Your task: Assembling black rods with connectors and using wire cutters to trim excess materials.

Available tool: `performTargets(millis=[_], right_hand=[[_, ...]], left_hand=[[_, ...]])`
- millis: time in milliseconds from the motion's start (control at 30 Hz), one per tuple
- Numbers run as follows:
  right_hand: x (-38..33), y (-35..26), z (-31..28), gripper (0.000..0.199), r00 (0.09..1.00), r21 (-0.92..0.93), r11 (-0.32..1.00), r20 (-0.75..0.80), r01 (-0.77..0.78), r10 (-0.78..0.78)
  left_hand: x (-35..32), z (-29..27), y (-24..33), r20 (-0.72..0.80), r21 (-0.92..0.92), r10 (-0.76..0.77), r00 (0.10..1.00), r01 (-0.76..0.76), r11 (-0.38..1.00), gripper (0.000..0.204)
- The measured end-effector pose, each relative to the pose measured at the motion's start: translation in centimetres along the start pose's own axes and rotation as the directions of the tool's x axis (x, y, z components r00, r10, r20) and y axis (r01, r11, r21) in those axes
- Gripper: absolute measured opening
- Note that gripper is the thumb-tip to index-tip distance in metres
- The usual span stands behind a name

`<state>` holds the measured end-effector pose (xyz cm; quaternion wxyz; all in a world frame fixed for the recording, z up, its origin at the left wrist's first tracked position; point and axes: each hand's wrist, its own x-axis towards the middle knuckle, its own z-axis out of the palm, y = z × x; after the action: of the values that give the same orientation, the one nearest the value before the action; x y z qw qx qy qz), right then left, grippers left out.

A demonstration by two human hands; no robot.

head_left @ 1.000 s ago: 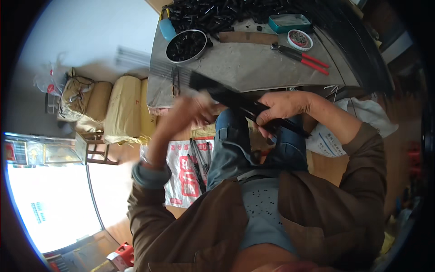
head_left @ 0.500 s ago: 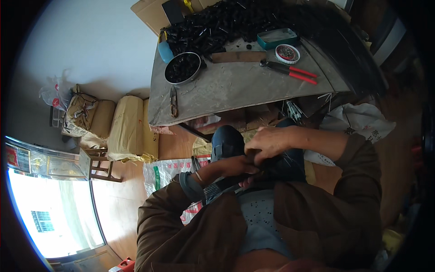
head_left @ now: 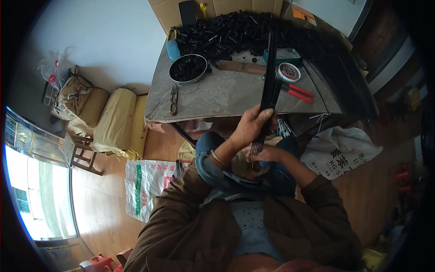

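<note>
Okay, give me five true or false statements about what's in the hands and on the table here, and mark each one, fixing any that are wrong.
1. The left hand grips a bundle of slim black rods. True.
2. The bowl on the table is empty. False: the bowl holds small black pieces.
3. The red-handled pliers lie left of the bowl. False: the red-handled pliers lie to its right.
4. The white dish sits nearer the person than the teal tin. True.
5. A bracelet is on the right wrist. False: the bracelet is on the left wrist.
</note>
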<state>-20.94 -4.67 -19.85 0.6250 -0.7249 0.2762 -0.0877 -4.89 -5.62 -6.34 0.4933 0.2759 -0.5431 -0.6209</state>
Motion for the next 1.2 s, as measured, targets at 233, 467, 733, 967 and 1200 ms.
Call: performTargets(millis=[233,467,733,967,1200], right_hand=[[-2.1,-0.8,7.7,0.047,0.893,-0.250,0.883,0.118,-0.396,0.434],[-3.6,2.9,9.5,0.045,0.895,-0.202,0.950,0.334,-0.238,0.295],[-3.4,-2.7,5.0,0.043,0.818,-0.131,0.920,0.425,-0.368,0.388],[-5.3,-18.1,-9.6,0.071,0.810,0.130,0.820,-0.299,0.558,-0.504],[-8.5,-25.4,-3.2,0.072,0.610,0.289,0.596,0.053,0.749,-0.791]], left_hand=[[-10.1,0.9,-4.8,-0.235,-0.194,-0.221,0.947,0.177,0.965,0.023],[-12.5,2.5,-5.3,-0.223,0.049,-0.195,0.955,0.211,0.976,0.025],[-6.8,2.4,0.1,-0.055,0.047,-0.156,0.986,0.159,0.986,0.025],[-7.1,4.8,-0.5,-0.004,-0.020,-0.037,0.999,0.037,0.999,0.031],[-7.4,3.4,-1.4,-0.156,-0.373,-0.263,0.952,0.189,0.908,0.031]])
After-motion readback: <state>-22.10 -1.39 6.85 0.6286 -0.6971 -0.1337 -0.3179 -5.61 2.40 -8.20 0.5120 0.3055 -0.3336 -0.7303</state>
